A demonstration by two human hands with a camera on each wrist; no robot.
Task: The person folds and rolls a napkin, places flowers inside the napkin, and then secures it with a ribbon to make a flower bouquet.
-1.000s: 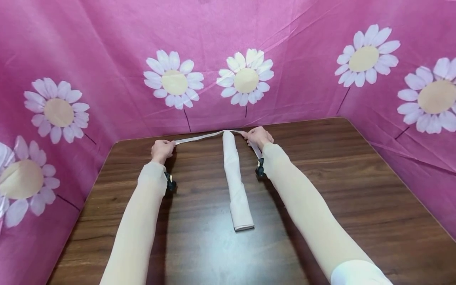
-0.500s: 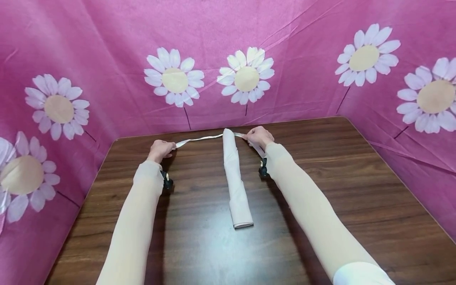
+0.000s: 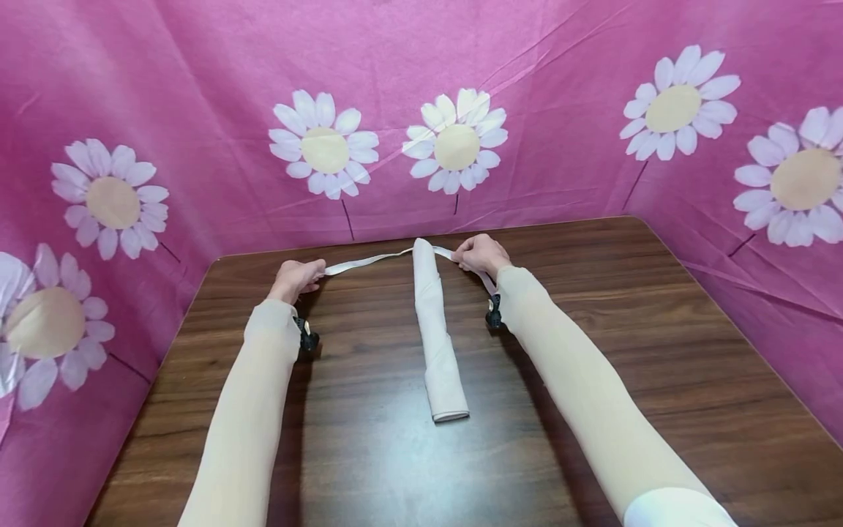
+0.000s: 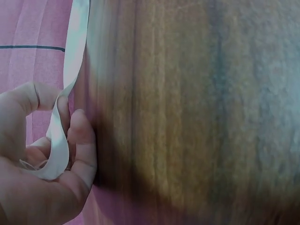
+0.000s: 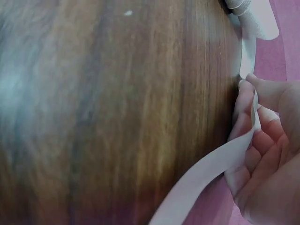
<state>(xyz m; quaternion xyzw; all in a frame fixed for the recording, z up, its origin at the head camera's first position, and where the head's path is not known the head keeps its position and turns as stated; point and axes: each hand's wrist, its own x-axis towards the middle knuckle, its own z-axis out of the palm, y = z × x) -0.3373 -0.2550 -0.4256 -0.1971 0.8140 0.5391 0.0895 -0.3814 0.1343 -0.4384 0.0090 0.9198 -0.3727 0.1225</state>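
In the head view, a white roll [image 3: 435,337] lies lengthwise on the table [image 3: 369,380], its far end near the back edge. A white strap [image 3: 361,263] reaches out from both sides of that end; the roll hides how the two meet. To the left, the left hand [image 3: 296,278] pinches the strap; to the right, the right hand [image 3: 482,252] pinches it nearer the roll, its tail partly hidden behind the sleeve [image 3: 579,366]. A dark device [image 3: 308,338] sits at each wrist. Pink cloth [image 3: 560,146] printed with white daisies [image 3: 325,148] surrounds the table's back and sides. In the left wrist view, the strap twists between thumb and forefinger and loops into the palm, where loose threads [image 4: 29,165] show; the hand shades the table. In the right wrist view, the strap passes between thumb and forefinger, crosses the curled fingers and leaves at the bottom; the roll's end shows at upper right, near a pale speck [image 5: 128,13] on the wood.
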